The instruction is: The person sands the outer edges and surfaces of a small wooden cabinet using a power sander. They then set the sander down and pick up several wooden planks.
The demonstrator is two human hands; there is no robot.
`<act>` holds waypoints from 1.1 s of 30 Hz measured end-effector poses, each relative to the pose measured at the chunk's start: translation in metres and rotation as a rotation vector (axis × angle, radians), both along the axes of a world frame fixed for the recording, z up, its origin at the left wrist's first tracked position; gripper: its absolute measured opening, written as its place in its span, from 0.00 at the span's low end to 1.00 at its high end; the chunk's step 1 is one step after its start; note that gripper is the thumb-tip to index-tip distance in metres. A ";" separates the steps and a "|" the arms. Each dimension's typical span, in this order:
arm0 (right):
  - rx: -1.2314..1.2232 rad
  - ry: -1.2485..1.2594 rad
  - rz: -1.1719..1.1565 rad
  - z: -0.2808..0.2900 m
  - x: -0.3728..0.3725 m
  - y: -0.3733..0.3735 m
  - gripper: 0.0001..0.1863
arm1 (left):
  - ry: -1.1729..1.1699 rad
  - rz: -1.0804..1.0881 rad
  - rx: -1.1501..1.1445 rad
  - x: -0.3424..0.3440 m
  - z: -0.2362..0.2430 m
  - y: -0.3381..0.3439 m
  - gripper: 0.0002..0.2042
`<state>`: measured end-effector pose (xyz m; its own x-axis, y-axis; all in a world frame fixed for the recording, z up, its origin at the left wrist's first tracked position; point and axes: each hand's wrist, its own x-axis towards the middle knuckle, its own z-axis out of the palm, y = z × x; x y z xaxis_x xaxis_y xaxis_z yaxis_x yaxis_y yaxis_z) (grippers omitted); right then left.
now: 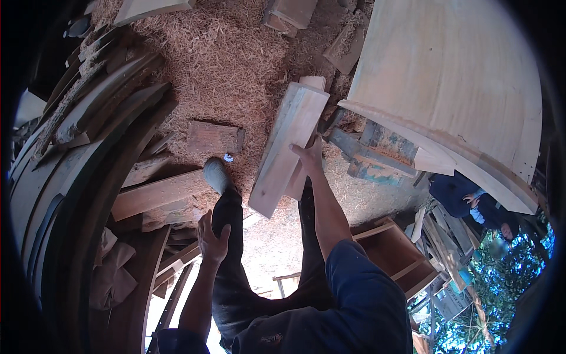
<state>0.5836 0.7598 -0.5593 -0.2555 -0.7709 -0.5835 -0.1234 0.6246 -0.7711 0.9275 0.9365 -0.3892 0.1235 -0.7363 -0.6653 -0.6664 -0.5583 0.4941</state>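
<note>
My right hand [308, 158] grips a pale wooden board [286, 150] by its right edge, the thumb lying on its face and the fingers mostly hidden beyond the edge. A second board [312, 82] shows partly from under the first, at its far end and along its right side. The long boards slant from far right to near left in front of my legs. My left hand [212, 241] hangs beside my left leg with its fingers apart and nothing in it.
Wood shavings [218, 65] cover the floor. Stacked planks [112, 141] rise on the left. A large pale wooden panel [442, 71] fills the far right, with an open wooden box [392, 253] nearer me. Another person [466, 197] is at the right edge. A wood block [212, 138] lies beyond my foot.
</note>
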 end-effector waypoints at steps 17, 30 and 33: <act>0.095 -0.106 0.090 -0.070 0.019 0.083 0.43 | 0.230 0.077 0.128 -0.110 -0.303 -0.085 0.40; 0.223 -0.370 0.033 -0.039 -0.006 0.092 0.45 | 0.352 0.135 0.122 -0.087 -0.319 -0.094 0.41; 0.268 -0.241 0.157 0.007 -0.012 0.097 0.38 | 0.499 0.256 0.134 -0.080 -0.273 -0.097 0.43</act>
<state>0.5714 0.8563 -0.5527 0.0220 -0.6020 -0.7982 -0.0690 0.7955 -0.6020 0.8480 0.8399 -0.6620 -0.0662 -0.6298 -0.7740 -0.2059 -0.7504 0.6281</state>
